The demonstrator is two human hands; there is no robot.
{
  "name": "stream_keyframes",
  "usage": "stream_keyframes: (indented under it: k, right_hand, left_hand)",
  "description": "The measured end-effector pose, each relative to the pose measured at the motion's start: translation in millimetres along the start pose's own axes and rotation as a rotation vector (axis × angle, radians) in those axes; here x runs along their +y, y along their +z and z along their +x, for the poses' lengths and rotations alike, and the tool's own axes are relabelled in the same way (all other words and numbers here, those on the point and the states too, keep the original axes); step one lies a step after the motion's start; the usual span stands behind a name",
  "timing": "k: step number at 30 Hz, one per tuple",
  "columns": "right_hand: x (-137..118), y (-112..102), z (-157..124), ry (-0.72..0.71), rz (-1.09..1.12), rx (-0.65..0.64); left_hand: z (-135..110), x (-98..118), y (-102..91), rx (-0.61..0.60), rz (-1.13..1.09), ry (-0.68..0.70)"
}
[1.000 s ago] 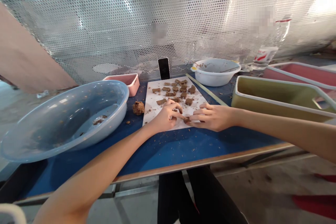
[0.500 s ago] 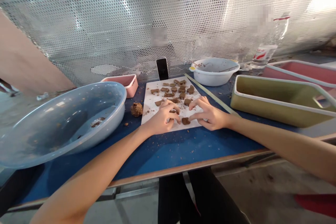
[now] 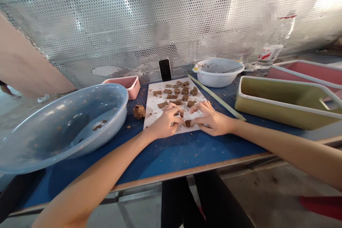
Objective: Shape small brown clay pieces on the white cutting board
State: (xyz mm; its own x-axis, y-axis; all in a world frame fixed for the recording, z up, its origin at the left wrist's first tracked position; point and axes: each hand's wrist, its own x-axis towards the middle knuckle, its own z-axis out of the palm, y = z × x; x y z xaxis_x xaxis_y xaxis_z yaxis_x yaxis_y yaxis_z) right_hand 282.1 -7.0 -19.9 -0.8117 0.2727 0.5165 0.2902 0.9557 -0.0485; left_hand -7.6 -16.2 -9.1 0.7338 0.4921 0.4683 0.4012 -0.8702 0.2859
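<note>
A small brown lump of clay (image 3: 188,123) lies near the front edge of the white board (image 3: 155,119), between my two hands. My left hand (image 3: 169,120) is curled, its fingertips against the lump's left side. From the other side, the bent fingers of my right hand (image 3: 211,118) press on the same lump. Several shaped clay pieces (image 3: 172,96) are spread over the board behind my hands, among crumbs. Another piece is partly hidden by my left fingers. Left of the board sits a rough clay ball (image 3: 139,112).
A big blue basin (image 3: 107,128) stands at left, a small pink box (image 3: 133,89) behind it. A phone (image 3: 165,70) leans against the perforated metal screen (image 3: 128,39). To the right are a strip (image 3: 216,98), a white bowl (image 3: 219,79), a green bin (image 3: 275,112) and a bottle (image 3: 269,53).
My right hand has shifted slightly left and down, and my left fingertips have moved right. The fingers of both hands now meet the clay lump, which was apart from the left ones before.
</note>
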Motion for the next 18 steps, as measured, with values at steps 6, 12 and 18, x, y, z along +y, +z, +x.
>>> stream_keyframes:
  k: [6,12,18]
  right_hand:
    - [-1.9,-0.8,0.5,0.012,-0.005,-0.019]
    - [-1.6,-0.4,1.4,-0.007,-0.013,-0.03]
    - [-1.1,-0.7,0.7,-0.009,-0.006,-0.031]
  left_hand:
    - [-0.2,-0.9,0.4,-0.003,-0.008,0.009]
    - [-0.3,-2.6,0.8,-0.031,0.002,-0.003]
    - [0.6,-1.6,-0.7,-0.018,0.016,0.014]
